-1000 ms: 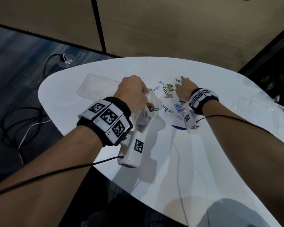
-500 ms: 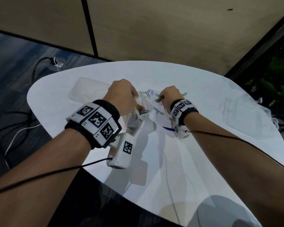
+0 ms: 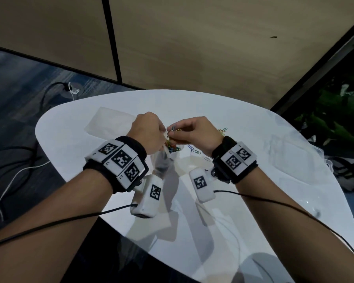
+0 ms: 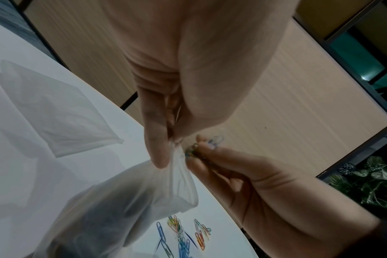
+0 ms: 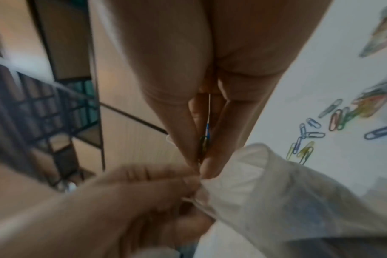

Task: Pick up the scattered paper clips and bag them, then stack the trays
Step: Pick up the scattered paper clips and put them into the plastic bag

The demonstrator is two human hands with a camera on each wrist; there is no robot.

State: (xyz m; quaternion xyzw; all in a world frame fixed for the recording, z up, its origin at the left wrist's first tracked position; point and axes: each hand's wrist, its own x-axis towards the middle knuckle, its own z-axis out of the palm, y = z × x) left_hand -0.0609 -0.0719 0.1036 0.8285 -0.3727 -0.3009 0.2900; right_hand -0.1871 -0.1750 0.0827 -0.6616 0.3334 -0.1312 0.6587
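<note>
White bench [image 3: 253,201]: left hand [image 3: 146,132] pinches bag [image 4: 126,200] mouth; right hand [image 3: 200,135], pinching paper clips [image 3: 173,128], at its 3 o'clock, touching.

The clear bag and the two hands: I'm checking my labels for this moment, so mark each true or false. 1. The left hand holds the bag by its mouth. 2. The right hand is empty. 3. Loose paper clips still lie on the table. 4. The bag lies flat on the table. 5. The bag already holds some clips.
1. True: the left hand pinches the clear bag at its rim.
2. False: the right hand pinches a few paper clips at the bag's mouth.
3. True: loose clips lie on the white table.
4. False: it is held up, hanging from the left hand.
5. True: coloured clips show inside it in the head view.
</note>
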